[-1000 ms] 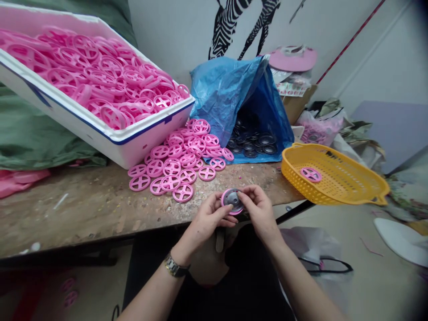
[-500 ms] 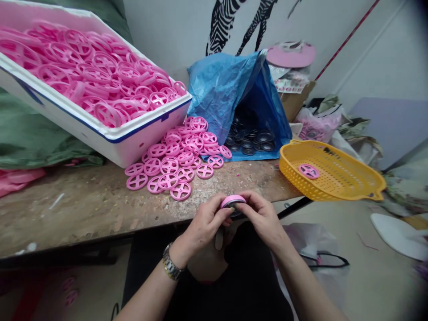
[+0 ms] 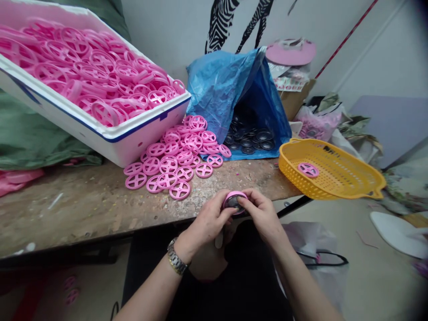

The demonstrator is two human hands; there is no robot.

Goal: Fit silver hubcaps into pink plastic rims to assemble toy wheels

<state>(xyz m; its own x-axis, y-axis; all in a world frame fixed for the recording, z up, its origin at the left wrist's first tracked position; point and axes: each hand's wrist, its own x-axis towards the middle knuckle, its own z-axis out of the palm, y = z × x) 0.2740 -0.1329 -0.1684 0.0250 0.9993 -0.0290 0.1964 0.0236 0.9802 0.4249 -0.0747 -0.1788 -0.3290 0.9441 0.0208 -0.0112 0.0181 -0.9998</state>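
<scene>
Both my hands pinch one small pink wheel (image 3: 234, 199) with a dark disc set in its middle, just over the near edge of the worn wooden bench (image 3: 87, 209). My left hand (image 3: 209, 221), with a metal watch on the wrist, grips its left side. My right hand (image 3: 262, 216) grips the right side, thumb pressed on the dark disc. A heap of loose pink spoked wheels (image 3: 177, 156) lies on the bench just beyond my hands.
A white foam box (image 3: 100, 133) full of pink wheels stands tilted at the back left. A blue plastic bag (image 3: 227, 89) holds dark discs (image 3: 249, 140). A yellow basket (image 3: 337, 178) at the right holds one pink wheel (image 3: 308, 169). Clutter fills the far right.
The wheel has been tipped from face-up to edge-on and back toward face-up. Both hands have sunk slightly toward the bench edge.
</scene>
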